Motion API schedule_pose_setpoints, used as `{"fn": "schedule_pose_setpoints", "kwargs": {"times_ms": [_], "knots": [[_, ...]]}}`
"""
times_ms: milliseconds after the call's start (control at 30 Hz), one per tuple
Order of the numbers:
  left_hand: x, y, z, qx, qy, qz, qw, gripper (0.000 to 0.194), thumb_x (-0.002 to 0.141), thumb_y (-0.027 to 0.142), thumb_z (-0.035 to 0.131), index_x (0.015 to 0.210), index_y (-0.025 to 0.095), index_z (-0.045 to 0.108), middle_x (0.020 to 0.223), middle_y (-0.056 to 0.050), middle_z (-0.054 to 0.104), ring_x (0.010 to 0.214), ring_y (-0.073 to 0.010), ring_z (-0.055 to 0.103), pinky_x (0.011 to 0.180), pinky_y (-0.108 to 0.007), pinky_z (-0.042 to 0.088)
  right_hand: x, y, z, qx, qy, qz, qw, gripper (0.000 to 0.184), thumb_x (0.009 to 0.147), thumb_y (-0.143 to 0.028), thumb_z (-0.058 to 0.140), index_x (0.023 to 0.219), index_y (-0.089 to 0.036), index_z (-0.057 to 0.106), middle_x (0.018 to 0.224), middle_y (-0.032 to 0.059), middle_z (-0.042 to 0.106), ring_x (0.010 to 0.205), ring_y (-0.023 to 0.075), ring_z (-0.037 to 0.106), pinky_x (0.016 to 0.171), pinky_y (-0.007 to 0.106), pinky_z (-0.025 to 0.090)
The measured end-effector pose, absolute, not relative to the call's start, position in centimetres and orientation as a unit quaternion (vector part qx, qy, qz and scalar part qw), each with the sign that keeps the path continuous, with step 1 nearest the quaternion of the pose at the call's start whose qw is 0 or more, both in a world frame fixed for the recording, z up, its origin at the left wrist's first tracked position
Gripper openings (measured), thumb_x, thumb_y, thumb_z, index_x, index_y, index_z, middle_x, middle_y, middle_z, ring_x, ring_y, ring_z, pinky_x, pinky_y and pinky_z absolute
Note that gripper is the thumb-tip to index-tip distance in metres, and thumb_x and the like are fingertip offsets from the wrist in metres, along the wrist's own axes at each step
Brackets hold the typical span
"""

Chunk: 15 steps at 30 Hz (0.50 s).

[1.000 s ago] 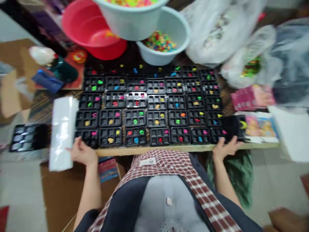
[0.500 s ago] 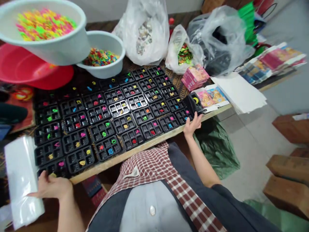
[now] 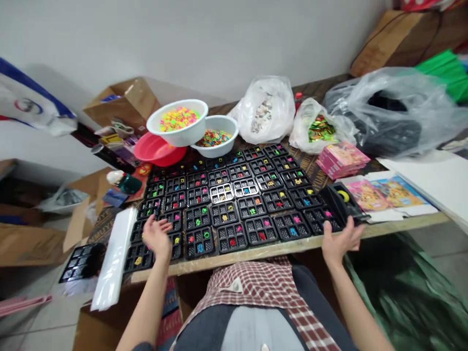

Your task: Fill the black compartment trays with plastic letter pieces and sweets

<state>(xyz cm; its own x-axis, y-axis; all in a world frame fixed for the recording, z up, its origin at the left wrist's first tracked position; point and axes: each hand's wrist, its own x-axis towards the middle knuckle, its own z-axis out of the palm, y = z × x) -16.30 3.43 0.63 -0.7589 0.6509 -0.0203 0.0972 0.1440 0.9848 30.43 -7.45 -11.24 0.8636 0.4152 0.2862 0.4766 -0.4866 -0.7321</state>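
Rows of black compartment trays (image 3: 229, 230) cover the table in front of me, with small coloured plastic pieces in some compartments. My left hand (image 3: 157, 234) hovers over the near left trays, fingers spread and holding nothing. At the right end of the rows, my right hand (image 3: 340, 241) is open at the table edge, near a black tape dispenser (image 3: 345, 202) with a yellow core. I cannot tell if its fingertips touch the dispenser. A stack of clear plastic bags (image 3: 115, 258) lies left of the trays.
Behind the trays stand an upper pale basin (image 3: 177, 136), a lower pale basin (image 3: 215, 151) and a red basin (image 3: 157, 153). Plastic bags (image 3: 266, 114), pink boxes (image 3: 340, 161) and printed cards (image 3: 387, 195) lie to the right. A green sack (image 3: 402, 292) hangs below.
My view has swung up and left, showing more wall and floor. My left hand has lifted off the near left corner tray and opened over the trays. My right hand's fingers have spread.
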Motion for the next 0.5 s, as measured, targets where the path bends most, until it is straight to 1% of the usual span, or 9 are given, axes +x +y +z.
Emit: {"fn": "schedule_pose_setpoints", "kwargs": {"times_ms": [33, 67, 133, 200, 267, 333, 367, 433, 500], "knots": [[-14.0, 5.3, 1.3, 0.187, 0.701, 0.579, 0.372, 0.021, 0.091, 0.018, 0.048, 0.107, 0.02, 0.06, 0.068, 0.002, 0.056, 0.051, -0.0072, 0.055, 0.053, -0.018, 0.049, 30.4, -7.2, -10.9, -0.86, -0.236, -0.033, 0.451, 0.083, 0.08, -0.068, 0.044, 0.142, -0.013, 0.042, 0.152, 0.0288, 0.027, 0.141, 0.0462, 0.026, 0.104, 0.069, 0.023], [-11.6, 7.3, 2.0, 0.11, 0.67, 0.516, 0.522, 0.02, 0.091, 0.013, 0.046, 0.103, 0.021, 0.06, 0.063, 0.004, 0.051, 0.043, -0.0049, 0.047, 0.046, -0.014, 0.043, 30.3, -7.0, -10.5, -0.86, -0.213, -0.035, 0.463, 0.083, 0.079, -0.068, 0.045, 0.142, -0.013, 0.043, 0.151, 0.0289, 0.029, 0.141, 0.0466, 0.027, 0.104, 0.07, 0.023], [-7.1, 11.5, 3.1, 0.086, 0.634, 0.472, 0.607, 0.023, 0.089, 0.005, 0.044, 0.098, 0.016, 0.062, 0.062, 0.001, 0.05, 0.041, -0.0058, 0.045, 0.039, -0.014, 0.039, 30.0, -6.5, -9.7, -0.86, -0.182, -0.048, 0.474, 0.079, 0.079, -0.066, 0.046, 0.141, -0.017, 0.045, 0.15, 0.0276, 0.032, 0.14, 0.0474, 0.029, 0.102, 0.073, 0.025], [-3.2, 16.1, 4.4, 0.092, 0.598, 0.466, 0.646, 0.025, 0.088, 0.003, 0.043, 0.097, 0.014, 0.063, 0.068, -0.004, 0.056, 0.047, -0.0089, 0.053, 0.042, -0.017, 0.045, 29.7, -6.1, -9.0, -0.861, -0.184, -0.062, 0.47, 0.074, 0.078, -0.063, 0.048, 0.14, -0.022, 0.047, 0.151, 0.0256, 0.033, 0.139, 0.0484, 0.031, 0.1, 0.076, 0.026], [-0.1, 20.9, 6.2, 0.114, 0.556, 0.479, 0.669, 0.025, 0.088, 0.004, 0.044, 0.101, 0.013, 0.063, 0.081, -0.009, 0.062, 0.06, -0.0114, 0.061, 0.053, -0.02, 0.052, 29.3, -6.0, -8.5, -0.86, -0.199, -0.07, 0.464, 0.071, 0.079, -0.061, 0.049, 0.14, -0.026, 0.047, 0.151, 0.0245, 0.033, 0.138, 0.0495, 0.032, 0.097, 0.079, 0.028], [2.2, 25.4, 8.3, 0.14, 0.518, 0.507, 0.675, 0.026, 0.092, 0.012, 0.044, 0.111, 0.016, 0.061, 0.099, -0.012, 0.064, 0.078, -0.0144, 0.067, 0.066, -0.024, 0.056, 29.1, -6.1, -8.3, -0.861, -0.211, -0.069, 0.458, 0.071, 0.079, -0.059, 0.048, 0.144, -0.03, 0.043, 0.152, 0.0227, 0.032, 0.139, 0.0494, 0.031, 0.096, 0.081, 0.029], [3.0, 27.3, 9.2, 0.155, 0.503, 0.518, 0.675, 0.027, 0.094, 0.021, 0.046, 0.117, 0.018, 0.059, 0.109, -0.013, 0.063, 0.089, -0.018, 0.068, 0.073, -0.029, 0.057, 29.1, -6.2, -8.2, -0.862, -0.216, -0.066, 0.453, 0.072, 0.079, -0.059, 0.048, 0.146, -0.035, 0.039, 0.153, 0.0203, 0.03, 0.14, 0.0481, 0.03, 0.096, 0.08, 0.03], [4.1, 29.9, 10.2, 0.229, 0.513, 0.522, 0.642, 0.038, 0.095, 0.038, 0.045, 0.128, 0.021, 0.052, 0.128, -0.015, 0.057, 0.109, -0.0274, 0.063, 0.084, -0.043, 0.056, 29.2, -6.5, -8.4, -0.866, -0.229, -0.057, 0.441, 0.074, 0.078, -0.058, 0.046, 0.148, -0.048, 0.027, 0.155, 0.0133, 0.027, 0.143, 0.0439, 0.027, 0.097, 0.078, 0.032], [4.3, 30.7, 9.8, 0.311, 0.54, 0.523, 0.581, 0.045, 0.095, 0.043, 0.045, 0.135, 0.023, 0.047, 0.141, -0.015, 0.048, 0.126, -0.0319, 0.053, 0.096, -0.05, 0.049, 29.6, -6.8, -8.7, -0.867, -0.242, -0.053, 0.433, 0.075, 0.076, -0.058, 0.044, 0.146, -0.06, 0.016, 0.156, 0.0074, 0.025, 0.145, 0.0402, 0.025, 0.097, 0.077, 0.033]]}}
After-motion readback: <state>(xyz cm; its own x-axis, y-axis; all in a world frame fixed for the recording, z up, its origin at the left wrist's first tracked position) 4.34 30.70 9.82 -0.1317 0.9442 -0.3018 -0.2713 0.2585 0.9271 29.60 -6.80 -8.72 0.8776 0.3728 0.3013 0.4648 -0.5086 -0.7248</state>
